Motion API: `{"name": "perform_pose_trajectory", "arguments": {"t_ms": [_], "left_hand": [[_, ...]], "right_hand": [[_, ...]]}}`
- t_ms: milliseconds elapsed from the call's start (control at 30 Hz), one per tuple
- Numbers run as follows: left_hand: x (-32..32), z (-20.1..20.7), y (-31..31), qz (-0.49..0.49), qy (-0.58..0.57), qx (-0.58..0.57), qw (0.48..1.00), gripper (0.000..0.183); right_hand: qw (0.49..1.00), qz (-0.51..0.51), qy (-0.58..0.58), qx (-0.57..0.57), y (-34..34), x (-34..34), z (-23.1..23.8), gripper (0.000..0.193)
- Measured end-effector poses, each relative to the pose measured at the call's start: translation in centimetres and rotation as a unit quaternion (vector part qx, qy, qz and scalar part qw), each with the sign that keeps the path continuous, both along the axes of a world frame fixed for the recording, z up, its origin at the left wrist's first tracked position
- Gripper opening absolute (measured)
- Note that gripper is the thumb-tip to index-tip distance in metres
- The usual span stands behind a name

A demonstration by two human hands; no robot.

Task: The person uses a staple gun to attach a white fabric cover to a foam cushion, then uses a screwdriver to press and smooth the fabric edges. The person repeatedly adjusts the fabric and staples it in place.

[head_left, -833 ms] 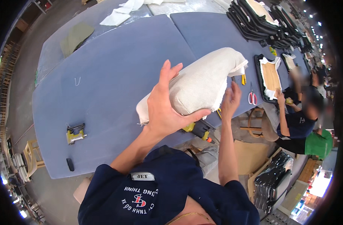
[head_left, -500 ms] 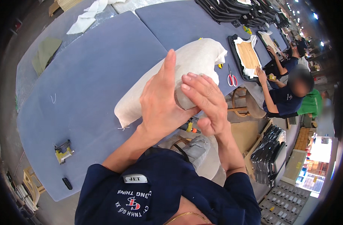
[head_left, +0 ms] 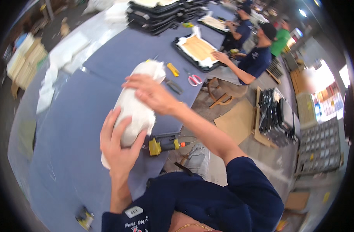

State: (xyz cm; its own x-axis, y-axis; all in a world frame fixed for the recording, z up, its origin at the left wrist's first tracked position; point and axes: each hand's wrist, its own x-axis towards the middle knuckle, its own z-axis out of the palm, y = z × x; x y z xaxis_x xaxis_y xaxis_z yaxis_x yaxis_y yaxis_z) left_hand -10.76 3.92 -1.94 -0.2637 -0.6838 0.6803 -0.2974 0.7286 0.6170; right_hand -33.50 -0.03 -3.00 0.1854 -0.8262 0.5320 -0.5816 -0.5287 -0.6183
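A long, rounded piece covered in cream fabric (head_left: 132, 106), with ragged cloth edges at its far end and right side, slants over the blue-grey table (head_left: 82, 123). My left hand (head_left: 120, 141) grips its nearer part, fingers spread along the left and thumb on the right. Across the upper part lies my right hand (head_left: 151, 94), fingers extended flat on the fabric. Just right of the piece is a yellow and black staple gun (head_left: 161, 146) with an orange hose fitting. Beyond my right hand are dark pliers (head_left: 174, 86), a yellow utility knife (head_left: 172, 69) and red-handled scissors (head_left: 193, 79).
A second staple gun (head_left: 84, 218) sits at the near left. Black padded panels (head_left: 153, 17) are stacked at the far side. Along the right edge, a co-worker (head_left: 258, 56) handles a black-edged panel (head_left: 196, 48) beside a wooden stool (head_left: 225, 89). White cloth (head_left: 49, 83) lies far left.
The view has turned, so the scene sits further left. My hands, close together before, have separated: the left now grips the near part, the right lies across the upper part.
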Motion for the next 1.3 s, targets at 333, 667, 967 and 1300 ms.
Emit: {"name": "perform_pose_trajectory", "arguments": {"t_ms": [333, 667, 967, 1300], "left_hand": [[2.3, 6.2, -0.9, -0.314, -0.367, -0.071, 0.873, 0.045], [2.1, 2.8, -3.8, -0.388, -0.262, 0.047, 0.883, 0.059], [0.3, -2.5, -2.4, -0.329, -0.098, 0.332, 0.879, 0.136], [-1.5, -2.0, -5.6, -0.177, -0.025, 0.239, 0.954, 0.111]], "right_hand": [[0.998, 0.043, -0.055, -0.005, 1.3, 3.8, -1.3, 0.056], [0.977, 0.079, -0.197, 0.016, 3.0, 3.6, -1.8, 0.069], [0.964, -0.008, -0.261, -0.052, 5.4, 4.3, -5.0, 0.051], [0.966, -0.023, -0.252, -0.054, 4.5, 5.3, -4.1, 0.04]]}}
